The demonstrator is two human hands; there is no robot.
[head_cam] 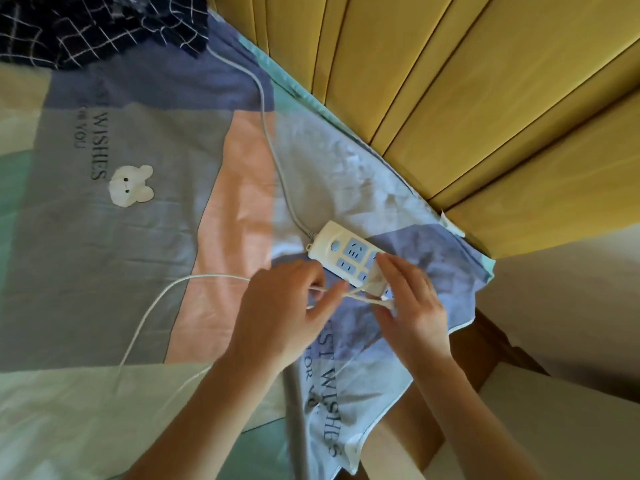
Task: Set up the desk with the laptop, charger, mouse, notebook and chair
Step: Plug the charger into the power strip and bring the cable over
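A white power strip (341, 249) with blue sockets lies on a patchwork bedsheet (138, 220) near the bed's corner. A white charger plug (375, 284) sits at the strip's near end, under my right hand (410, 299), whose fingers close around it. My left hand (287, 306) pinches the charger's thin white cable (156, 299) just left of the plug. That cable loops off to the left across the sheet. No laptop, mouse, notebook or chair is in view.
The strip's grey cord (273, 150) runs up the sheet toward a dark checked cloth (104, 26) at top left. A yellow padded headboard (467, 98) borders the bed on the right. Pale floor (571, 341) shows beyond the corner.
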